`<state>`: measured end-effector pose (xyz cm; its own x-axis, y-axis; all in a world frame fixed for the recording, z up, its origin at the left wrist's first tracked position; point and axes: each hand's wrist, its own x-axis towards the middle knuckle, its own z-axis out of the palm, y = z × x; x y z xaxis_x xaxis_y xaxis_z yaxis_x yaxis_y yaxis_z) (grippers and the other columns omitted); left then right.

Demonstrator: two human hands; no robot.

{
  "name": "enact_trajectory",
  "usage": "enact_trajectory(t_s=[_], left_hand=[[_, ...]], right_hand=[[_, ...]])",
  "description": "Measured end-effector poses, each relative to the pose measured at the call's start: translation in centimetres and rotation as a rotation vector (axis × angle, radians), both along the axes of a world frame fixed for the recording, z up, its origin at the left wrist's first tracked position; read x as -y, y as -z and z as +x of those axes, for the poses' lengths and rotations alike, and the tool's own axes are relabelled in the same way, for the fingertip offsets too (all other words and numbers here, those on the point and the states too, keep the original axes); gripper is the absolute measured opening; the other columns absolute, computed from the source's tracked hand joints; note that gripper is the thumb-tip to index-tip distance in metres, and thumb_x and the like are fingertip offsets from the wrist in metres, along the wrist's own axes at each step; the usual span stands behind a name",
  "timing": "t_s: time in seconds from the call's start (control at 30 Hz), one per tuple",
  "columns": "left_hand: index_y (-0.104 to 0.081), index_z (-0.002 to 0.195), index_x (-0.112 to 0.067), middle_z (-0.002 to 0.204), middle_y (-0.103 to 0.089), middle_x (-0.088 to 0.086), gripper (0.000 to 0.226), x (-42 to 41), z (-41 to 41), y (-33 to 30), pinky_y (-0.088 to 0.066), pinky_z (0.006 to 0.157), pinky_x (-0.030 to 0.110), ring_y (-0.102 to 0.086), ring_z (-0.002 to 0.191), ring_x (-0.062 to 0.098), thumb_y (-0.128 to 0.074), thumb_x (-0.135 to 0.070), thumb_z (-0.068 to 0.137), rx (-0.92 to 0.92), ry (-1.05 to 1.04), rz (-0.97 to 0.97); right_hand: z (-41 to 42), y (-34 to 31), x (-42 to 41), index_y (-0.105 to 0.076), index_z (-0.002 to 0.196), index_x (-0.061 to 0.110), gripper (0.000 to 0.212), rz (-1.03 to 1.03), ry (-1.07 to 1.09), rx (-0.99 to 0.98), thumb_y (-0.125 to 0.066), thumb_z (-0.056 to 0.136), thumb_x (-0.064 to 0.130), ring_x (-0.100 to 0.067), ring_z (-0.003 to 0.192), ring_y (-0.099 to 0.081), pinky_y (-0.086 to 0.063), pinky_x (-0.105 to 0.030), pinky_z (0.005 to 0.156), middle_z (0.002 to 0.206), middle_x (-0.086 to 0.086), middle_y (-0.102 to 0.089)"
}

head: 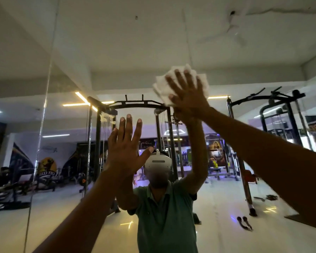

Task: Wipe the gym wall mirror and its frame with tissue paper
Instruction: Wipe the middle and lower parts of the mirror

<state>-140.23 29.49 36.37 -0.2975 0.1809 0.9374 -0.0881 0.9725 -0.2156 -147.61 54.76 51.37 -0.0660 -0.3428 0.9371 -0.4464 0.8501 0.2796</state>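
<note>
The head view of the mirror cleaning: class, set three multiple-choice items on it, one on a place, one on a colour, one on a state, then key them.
1. Where is the tissue paper?
A. under the right hand
B. on the floor
C. under the left hand

2. What colour is the tissue paper?
A. blue
B. white
C. green

3. How is the left hand?
A. curled in a fist
B. pinching a cloth
C. open, fingers straight

Key: 1 A, the right hand presses the wad to the mirror; 2 B, it shows white round the fingers; 3 C, its spread fingers hold nothing.
</note>
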Motion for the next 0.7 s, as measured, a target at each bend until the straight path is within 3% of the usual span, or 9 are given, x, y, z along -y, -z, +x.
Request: enact_trajectory(t_s=[0.07, 0.13, 0.27, 0.4, 0.57, 0.7], left_hand=[[0.013, 0.164, -0.026, 0.168, 0.029, 0.009, 0.1, 0.0, 0.0, 0.0, 0.003, 0.127, 0.053, 0.025, 0.156, 0.029, 0.004, -0.087, 0.085, 0.013, -0.005, 0.009], [0.014, 0.164, -0.026, 0.168, 0.03, 0.01, 0.101, -0.3, -0.2, 0.0, 0.001, 0.127, 0.055, 0.025, 0.156, 0.03, 0.007, -0.087, 0.084, 0.02, -0.018, 0.022], [0.019, 0.162, -0.025, 0.166, 0.033, 0.012, 0.096, -0.4, -0.5, -0.1, 0.003, 0.126, 0.058, 0.029, 0.154, 0.033, -0.006, -0.082, 0.089, 0.025, -0.049, 0.022], [0.018, 0.163, -0.025, 0.167, 0.032, 0.011, 0.097, -0.6, -0.3, -0.1, 0.007, 0.125, 0.054, 0.028, 0.155, 0.032, -0.006, -0.082, 0.088, 0.029, -0.059, 0.025], [0.02, 0.162, -0.026, 0.168, 0.031, 0.009, 0.096, -0.5, 0.0, 0.1, 0.01, 0.123, 0.05, 0.027, 0.155, 0.03, -0.007, -0.081, 0.088, 0.047, -0.055, 0.025], [0.019, 0.162, -0.026, 0.168, 0.03, 0.01, 0.097, -0.3, 0.0, 0.1, 0.011, 0.123, 0.049, 0.027, 0.155, 0.03, -0.01, -0.081, 0.089, 0.039, -0.056, 0.018]], right_hand=[[-1.3, -0.2, -6.5, -0.008, 0.167, 0.032, 0.088, -0.137, 0.055, 0.082, 0.003, 0.091, 0.076, -0.038, 0.161, 0.002, -0.001, -0.062, 0.125, 0.176, -0.007, 0.001], [-1.9, 0.4, -9.5, -0.007, 0.167, 0.032, 0.091, -0.244, 0.052, 0.143, 0.002, 0.088, 0.074, -0.039, 0.16, 0.004, 0.0, -0.063, 0.124, 0.176, -0.007, 0.003], [-1.2, 0.0, -4.3, -0.002, 0.168, 0.027, 0.083, -0.452, 0.072, 0.145, 0.0, 0.094, 0.065, -0.045, 0.159, 0.006, 0.004, -0.069, 0.122, 0.175, -0.014, 0.004], [1.9, 0.2, 4.2, 0.002, 0.167, 0.027, 0.071, -0.219, 0.056, 0.032, -0.019, 0.106, 0.056, -0.046, 0.158, 0.009, 0.004, -0.071, 0.122, 0.175, -0.014, 0.008], [1.8, 3.1, 4.8, -0.005, 0.168, 0.031, 0.068, 0.076, -0.041, -0.056, -0.017, 0.106, 0.057, -0.038, 0.16, 0.009, 0.008, -0.063, 0.126, 0.176, -0.009, 0.004], [-0.9, 2.8, -4.4, -0.007, 0.168, 0.031, 0.077, -0.094, 0.007, 0.031, -0.01, 0.099, 0.065, -0.037, 0.161, 0.008, 0.006, -0.064, 0.126, 0.176, -0.008, 0.004]])
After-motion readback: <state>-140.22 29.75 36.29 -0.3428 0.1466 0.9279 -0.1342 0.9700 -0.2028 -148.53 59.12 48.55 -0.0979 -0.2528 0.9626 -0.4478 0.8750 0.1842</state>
